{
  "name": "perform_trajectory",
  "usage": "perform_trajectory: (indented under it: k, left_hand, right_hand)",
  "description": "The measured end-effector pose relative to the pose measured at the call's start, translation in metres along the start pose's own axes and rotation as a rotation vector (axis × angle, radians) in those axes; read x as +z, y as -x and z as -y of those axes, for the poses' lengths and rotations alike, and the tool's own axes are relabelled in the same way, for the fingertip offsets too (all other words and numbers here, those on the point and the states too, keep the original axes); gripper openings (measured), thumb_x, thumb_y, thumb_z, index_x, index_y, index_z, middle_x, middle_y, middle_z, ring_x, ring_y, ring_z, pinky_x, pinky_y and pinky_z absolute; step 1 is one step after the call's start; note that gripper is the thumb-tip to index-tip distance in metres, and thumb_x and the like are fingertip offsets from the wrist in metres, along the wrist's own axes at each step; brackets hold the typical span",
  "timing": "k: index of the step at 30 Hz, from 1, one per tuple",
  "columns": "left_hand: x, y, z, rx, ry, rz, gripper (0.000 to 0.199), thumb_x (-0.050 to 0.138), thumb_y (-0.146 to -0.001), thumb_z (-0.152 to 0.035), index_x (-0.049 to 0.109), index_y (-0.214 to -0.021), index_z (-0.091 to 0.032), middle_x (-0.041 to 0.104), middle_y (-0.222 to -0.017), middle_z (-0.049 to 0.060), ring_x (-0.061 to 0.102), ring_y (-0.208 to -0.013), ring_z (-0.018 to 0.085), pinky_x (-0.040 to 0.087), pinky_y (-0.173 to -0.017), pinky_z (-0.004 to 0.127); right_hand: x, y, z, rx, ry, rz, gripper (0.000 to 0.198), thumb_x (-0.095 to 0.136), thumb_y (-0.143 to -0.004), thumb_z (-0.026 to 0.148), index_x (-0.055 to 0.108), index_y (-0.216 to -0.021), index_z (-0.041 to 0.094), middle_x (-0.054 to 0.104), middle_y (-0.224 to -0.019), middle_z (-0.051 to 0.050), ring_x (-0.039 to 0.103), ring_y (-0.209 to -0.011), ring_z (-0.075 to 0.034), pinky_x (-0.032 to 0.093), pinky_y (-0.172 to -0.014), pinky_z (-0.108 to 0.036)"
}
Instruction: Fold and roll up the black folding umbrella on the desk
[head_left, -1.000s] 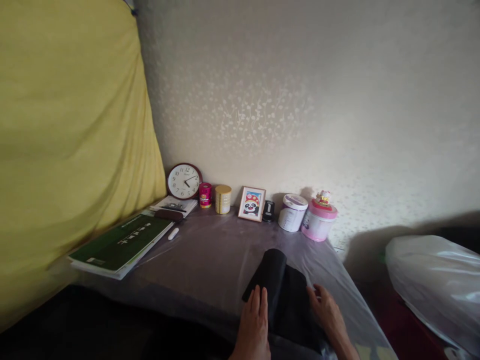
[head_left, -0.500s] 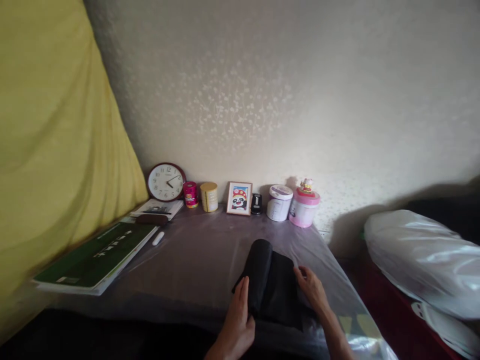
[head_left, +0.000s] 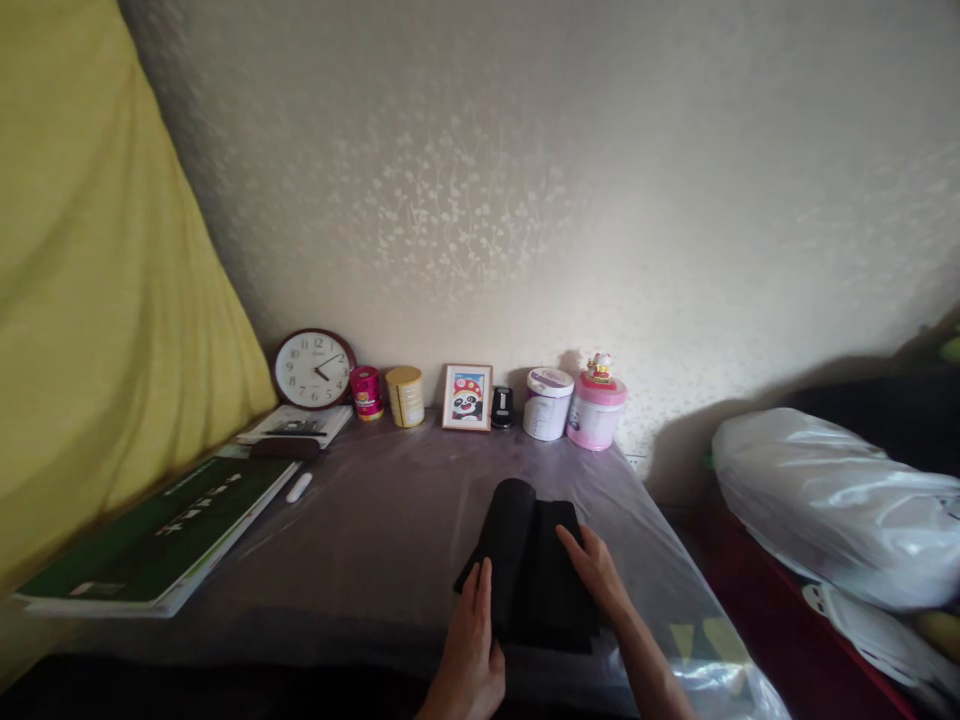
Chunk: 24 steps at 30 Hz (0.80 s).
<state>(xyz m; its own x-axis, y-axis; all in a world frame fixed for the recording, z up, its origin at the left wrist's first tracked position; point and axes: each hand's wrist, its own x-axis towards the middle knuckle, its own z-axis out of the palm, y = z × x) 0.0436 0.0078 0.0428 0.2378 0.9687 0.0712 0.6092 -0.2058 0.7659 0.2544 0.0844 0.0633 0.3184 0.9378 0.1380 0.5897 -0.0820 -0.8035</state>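
A black cloth (head_left: 559,590) lies near the front of the table, partly rolled or folded, with a thick rounded roll along its left part. My left hand (head_left: 472,630) is closed on the lower left side of that roll, fingers straight and pressed together. On the right, my right hand (head_left: 596,570) grips the cloth's right side, with one digit lying over the top of it. Its other fingertips are partly hidden. The lower end of the cloth is dark and hard to make out.
Along the wall stand a clock (head_left: 315,368), a pink can (head_left: 367,393), a yellow can (head_left: 406,397), a panda picture frame (head_left: 448,410) and two tubs (head_left: 547,412). A green book (head_left: 150,530) and a white pen-like object (head_left: 299,488) lie left. A plastic bag (head_left: 832,510) bulges at right.
My right hand has moved left over the cloth, and the cloth's right edge has come inward. My left hand stays at the roll. The view has shifted slightly.
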Motion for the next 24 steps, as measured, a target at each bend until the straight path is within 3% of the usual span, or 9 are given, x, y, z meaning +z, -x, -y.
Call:
perform_trajectory:
  k: [7,14,19,24]
  left_hand:
    - [0.008,0.000,0.004,-0.017,-0.075,-0.028,0.091,0.041,-0.056,0.005,0.010,-0.141,-0.009,0.018,-0.149,0.015,0.021,-0.136,0.020,0.020,-0.112,0.033]
    - [0.006,-0.002,0.006,0.024,-0.133,0.002,0.090,0.044,-0.055,0.003,0.015,-0.139,-0.003,0.017,-0.149,0.017,0.016,-0.137,0.022,0.017,-0.114,0.035]
    - [0.011,-0.005,0.023,0.059,-0.087,-0.028,0.086,0.046,-0.058,-0.004,0.019,-0.139,-0.007,0.020,-0.149,0.013,0.018,-0.137,0.026,0.019,-0.114,0.039]
    - [0.017,0.000,0.052,0.096,-0.076,-0.017,0.080,0.048,-0.067,-0.014,0.017,-0.140,-0.010,0.030,-0.145,0.016,0.027,-0.133,0.030,0.026,-0.110,0.046]
  right_hand:
    - [0.023,-0.008,0.043,-0.130,-0.243,0.100,0.034,0.048,-0.074,0.049,0.062,-0.075,0.018,0.065,-0.070,-0.003,0.059,-0.068,-0.021,0.044,-0.058,-0.028]
    - [0.063,-0.017,0.059,-0.062,-0.062,0.073,0.034,0.051,-0.074,0.038,0.064,-0.095,0.015,0.068,-0.079,-0.006,0.063,-0.078,-0.023,0.047,-0.069,-0.030]
    - [0.072,-0.016,0.062,-0.051,0.002,0.096,0.036,0.054,-0.074,0.032,0.060,-0.104,0.013,0.070,-0.082,-0.008,0.064,-0.083,-0.023,0.045,-0.072,-0.030]
    - [0.066,-0.009,0.075,-0.120,0.057,0.281,0.026,0.046,-0.082,0.034,0.060,-0.099,0.018,0.071,-0.074,-0.003,0.066,-0.074,-0.017,0.044,-0.068,-0.026]
